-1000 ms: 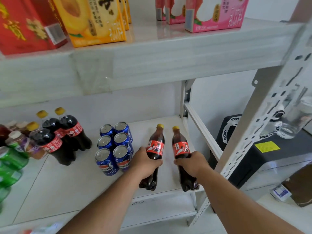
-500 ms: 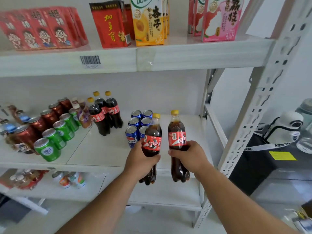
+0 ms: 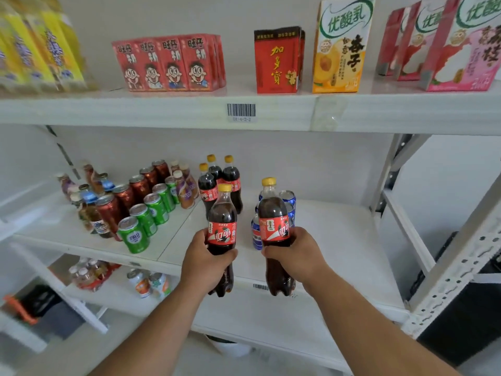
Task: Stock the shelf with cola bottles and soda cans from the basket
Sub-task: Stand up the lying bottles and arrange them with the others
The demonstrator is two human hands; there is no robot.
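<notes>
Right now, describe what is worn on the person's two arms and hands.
Nothing is worn that shows. The left hand and right hand are bare: no gloves, rings, watch or wristbands. Both forearms are bare to the frame's edge, with no sleeves in view.

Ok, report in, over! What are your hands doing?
Left hand grips one cola bottle, right hand grips another. Both held at shelf front. Blue cans close behind.

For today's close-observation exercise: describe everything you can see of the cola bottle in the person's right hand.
The cola bottle is clear plastic filled with dark brown drink, topped by a yellow cap, with a red label round its middle. It is upright, held in the air in front of the middle shelf, its base below the shelf edge. The right hand grips it just under the label. Blue cans stand behind it.
</notes>
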